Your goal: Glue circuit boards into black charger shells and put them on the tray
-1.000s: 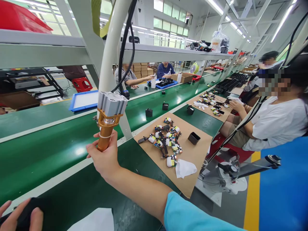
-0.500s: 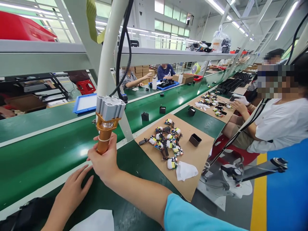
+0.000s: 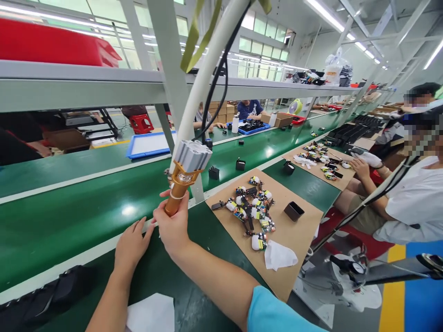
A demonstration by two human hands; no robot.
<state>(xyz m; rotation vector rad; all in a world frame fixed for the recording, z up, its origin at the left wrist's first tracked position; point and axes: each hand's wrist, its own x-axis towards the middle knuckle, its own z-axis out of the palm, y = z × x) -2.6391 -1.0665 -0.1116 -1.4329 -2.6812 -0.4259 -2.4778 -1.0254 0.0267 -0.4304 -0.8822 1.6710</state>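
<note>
My right hand (image 3: 174, 224) is wrapped round the gold-coloured cylinder (image 3: 177, 193) of a tool with a finned silver metal block (image 3: 193, 156) on top. A thick white tube (image 3: 207, 69) and black cables run upward behind the block. Beside it, my left hand (image 3: 133, 242) rests at the white edge strip of the green bench, fingers stretched out and holding nothing visible. A white sheet (image 3: 152, 313) lies below my left forearm. To the left of that arm is a row of black parts (image 3: 44, 295).
On my right, a brown board (image 3: 221, 221) bears several small circuit assemblies (image 3: 254, 210), a black open case (image 3: 294, 211) and a white cloth (image 3: 279, 255). Black cases (image 3: 213, 173) stand on the green conveyor (image 3: 104, 216). A co-worker (image 3: 408, 193) sits at the right; a shelf (image 3: 79, 92) crosses above.
My view has swung a little left, so the scene sits further right. My left hand has moved forward along the bench edge. My right hand keeps its grip on the tool.
</note>
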